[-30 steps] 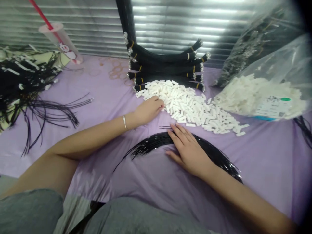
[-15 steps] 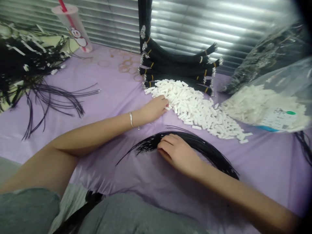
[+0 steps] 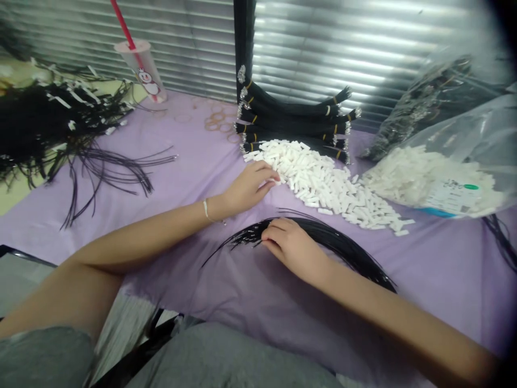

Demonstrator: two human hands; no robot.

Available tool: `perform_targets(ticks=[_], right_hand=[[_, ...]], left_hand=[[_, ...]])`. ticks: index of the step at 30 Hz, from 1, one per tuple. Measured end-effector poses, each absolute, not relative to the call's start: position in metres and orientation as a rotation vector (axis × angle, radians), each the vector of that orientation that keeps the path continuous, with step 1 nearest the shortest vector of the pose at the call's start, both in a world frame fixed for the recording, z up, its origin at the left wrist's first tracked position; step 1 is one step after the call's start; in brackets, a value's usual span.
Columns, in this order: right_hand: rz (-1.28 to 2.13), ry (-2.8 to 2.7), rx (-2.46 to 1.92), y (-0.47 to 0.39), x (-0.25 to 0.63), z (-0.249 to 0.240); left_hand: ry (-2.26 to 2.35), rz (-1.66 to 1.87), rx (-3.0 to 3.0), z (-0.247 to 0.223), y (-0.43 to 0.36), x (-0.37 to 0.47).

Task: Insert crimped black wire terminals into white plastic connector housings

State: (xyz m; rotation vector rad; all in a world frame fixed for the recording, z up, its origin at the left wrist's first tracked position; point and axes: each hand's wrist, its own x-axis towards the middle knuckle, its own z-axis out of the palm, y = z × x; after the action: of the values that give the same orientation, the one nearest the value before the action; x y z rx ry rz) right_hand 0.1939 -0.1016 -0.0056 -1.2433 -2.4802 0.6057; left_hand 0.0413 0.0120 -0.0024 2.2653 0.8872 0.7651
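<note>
Cords [image 3: 346,245], thin, glossy and black, arc beside heaped stubby white pieces [image 3: 319,178].

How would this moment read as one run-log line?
left hand: at edge of white pieces | right hand: curled over black cords | cup: back left

White pieces [image 3: 309,172], black cords [image 3: 345,243], lilac tablecloth [image 3: 197,183], red straw [image 3: 123,24], yellow-banded black bundles [image 3: 288,117], silver-grey striped blinds [image 3: 311,48]

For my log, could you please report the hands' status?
Left hand at white pile; right hand on black cords; grips unclear; clear bag right of pile.
</note>
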Motion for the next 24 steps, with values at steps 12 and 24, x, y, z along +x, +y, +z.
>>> perform_targets(ticks=[12,24], right_hand=[[0.692,-2.348,-1.221,-0.094,0.192,-0.011],[0.753,-2.238,-1.226,-0.098,0.191,-0.02]], left_hand=[[1.047,0.967,1.323,-0.029,-0.022,0.003],[0.997,0.987,0.957,-0.036,-0.017,-0.001]])
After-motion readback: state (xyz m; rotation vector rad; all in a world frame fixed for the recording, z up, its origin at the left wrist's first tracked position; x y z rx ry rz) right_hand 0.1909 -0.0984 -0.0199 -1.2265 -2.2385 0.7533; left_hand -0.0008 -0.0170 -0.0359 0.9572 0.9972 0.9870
